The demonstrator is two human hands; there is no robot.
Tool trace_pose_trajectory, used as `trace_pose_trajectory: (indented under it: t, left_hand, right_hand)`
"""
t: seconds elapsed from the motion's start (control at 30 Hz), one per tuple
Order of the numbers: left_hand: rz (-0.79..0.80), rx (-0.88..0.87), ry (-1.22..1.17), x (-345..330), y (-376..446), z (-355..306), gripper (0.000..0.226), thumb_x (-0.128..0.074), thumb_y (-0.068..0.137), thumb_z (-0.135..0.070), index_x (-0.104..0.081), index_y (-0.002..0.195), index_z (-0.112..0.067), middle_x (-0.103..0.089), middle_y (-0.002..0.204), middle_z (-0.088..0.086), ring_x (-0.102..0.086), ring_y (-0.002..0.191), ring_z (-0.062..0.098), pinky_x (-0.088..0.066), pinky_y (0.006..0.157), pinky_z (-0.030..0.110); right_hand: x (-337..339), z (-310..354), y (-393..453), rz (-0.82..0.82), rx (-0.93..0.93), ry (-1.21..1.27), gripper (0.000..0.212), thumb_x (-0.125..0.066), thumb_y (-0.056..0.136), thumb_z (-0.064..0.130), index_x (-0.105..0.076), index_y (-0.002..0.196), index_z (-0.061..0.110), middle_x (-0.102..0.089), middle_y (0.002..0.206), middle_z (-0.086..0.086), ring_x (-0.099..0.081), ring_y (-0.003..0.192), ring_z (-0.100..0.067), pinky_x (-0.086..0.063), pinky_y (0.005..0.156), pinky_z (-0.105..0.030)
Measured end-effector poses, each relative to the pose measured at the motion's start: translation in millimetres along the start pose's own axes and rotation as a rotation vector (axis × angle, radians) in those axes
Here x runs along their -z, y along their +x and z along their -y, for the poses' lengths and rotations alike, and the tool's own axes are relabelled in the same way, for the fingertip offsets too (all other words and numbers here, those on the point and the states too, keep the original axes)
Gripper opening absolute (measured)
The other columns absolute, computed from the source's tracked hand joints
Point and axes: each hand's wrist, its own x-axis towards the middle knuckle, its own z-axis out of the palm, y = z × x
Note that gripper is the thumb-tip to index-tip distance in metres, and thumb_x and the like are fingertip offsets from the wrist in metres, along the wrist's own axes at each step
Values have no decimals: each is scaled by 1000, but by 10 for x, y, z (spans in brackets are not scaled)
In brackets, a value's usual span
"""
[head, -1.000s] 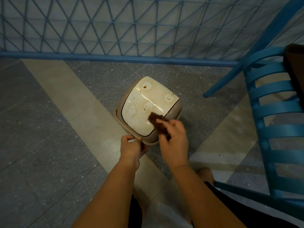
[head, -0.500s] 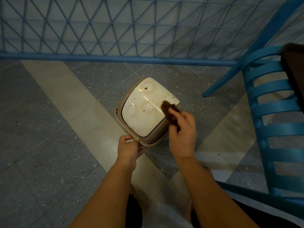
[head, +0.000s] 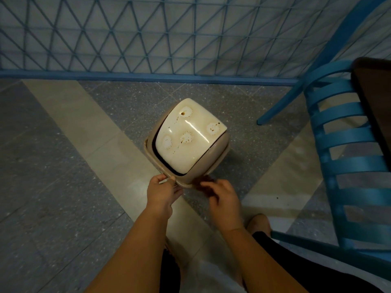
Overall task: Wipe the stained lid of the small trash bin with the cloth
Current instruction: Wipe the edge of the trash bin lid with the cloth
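Observation:
A small beige trash bin (head: 220,149) stands on the floor in the middle of the view. Its cream swing lid (head: 186,144) is tilted, with a dark gap along the left edge, and carries several round whitish stains with brown specks. My left hand (head: 161,192) grips the bin's near rim. My right hand (head: 222,196) is blurred, just in front of the bin's near corner and off the lid. It holds the dark brown cloth (head: 203,188), which is mostly hidden by the fingers.
A blue slatted chair (head: 347,149) stands close on the right, one leg reaching the floor near the bin. A dark table edge (head: 374,102) lies beyond it. A blue lattice fence (head: 148,39) closes the far side. Grey and beige floor tiles lie to the left.
My right hand with the cloth has come off the lid's right side and pulled back toward me, to the bin's near corner. The lid has swung and tilted. My left hand stays on the rim.

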Motion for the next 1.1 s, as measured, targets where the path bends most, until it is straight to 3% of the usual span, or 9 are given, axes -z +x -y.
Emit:
trace_pose_trajectory:
  t: [0.13, 0.23, 0.3, 0.37, 0.47, 0.63, 0.73, 0.83, 1.1]
  left_hand:
    - [-155, -116, 320, 34, -26, -102, 68, -64, 89, -31, -30, 146, -18, -42, 144, 14, -47, 126, 31, -41, 105, 44]
    - [-350, -465, 677, 37, -238, -202, 56, -65, 87, -34, -44, 138, -23, -43, 139, 9, -45, 125, 28, -39, 105, 43]
    - [-335, -681, 861, -16, -419, -224, 49, -66, 86, -36, -50, 131, -27, -46, 134, 5, -45, 122, 25, -35, 104, 39]
    - [-287, -820, 1025, -103, -520, -201, 59, -66, 84, -39, -41, 138, -32, -41, 139, 2, -38, 128, 23, -27, 108, 39]
    - [-190, -1005, 1232, -262, -476, -247, 70, -60, 86, -45, -25, 146, -38, -23, 153, 2, -16, 143, 24, -8, 116, 47]
    - [-23, -1217, 1492, -482, -263, -474, 62, -44, 93, -50, -16, 148, -46, 1, 161, -1, 10, 147, 25, 13, 113, 50]
    - [37, -1235, 1593, -556, -214, -536, 60, -42, 95, -47, -12, 147, -49, 7, 161, -5, 16, 146, 24, 19, 111, 51]
    - [86, -1231, 1662, -552, -178, -514, 56, -40, 97, -41, -15, 146, -50, 8, 161, -8, 16, 146, 24, 19, 110, 54]
    - [95, -1202, 1587, -515, -141, -437, 53, -32, 100, -38, -8, 145, -53, 11, 160, -13, 19, 146, 22, 19, 109, 57]
  right_hand:
    - [262, 80, 98, -245, -698, 478, 29, -53, 93, 14, -58, 120, 23, -58, 124, -5, -54, 115, -22, -42, 103, -41]
    - [370, 128, 263, -258, -900, 740, 36, -51, 92, 18, -53, 128, 17, -56, 125, -9, -54, 110, -25, -42, 100, -42]
    - [391, 170, 318, -238, -911, 811, 40, -54, 89, 21, -52, 130, 18, -56, 124, -8, -53, 107, -24, -43, 98, -40]
    - [386, 218, 346, -205, -903, 809, 42, -59, 87, 30, -55, 128, 21, -58, 120, -7, -56, 103, -25, -46, 96, -42]
    - [343, 253, 374, -163, -895, 788, 38, -63, 86, 36, -59, 121, 20, -62, 109, -7, -60, 97, -26, -50, 91, -43]
    - [228, 197, 468, -137, -878, 781, 38, -65, 84, 42, -66, 112, 17, -68, 104, -8, -65, 93, -26, -54, 88, -46]
    - [121, 183, 510, -149, -813, 668, 24, -66, 83, 37, -65, 99, 19, -68, 102, -8, -65, 94, -26, -53, 88, -46]
    - [60, 202, 505, -190, -773, 571, 26, -66, 83, 30, -59, 103, 15, -65, 100, -6, -63, 93, -23, -52, 85, -41]
    - [7, 222, 547, -126, -815, 556, 16, -69, 72, 28, -56, 75, 19, -66, 84, -10, -64, 83, -27, -54, 77, -44]
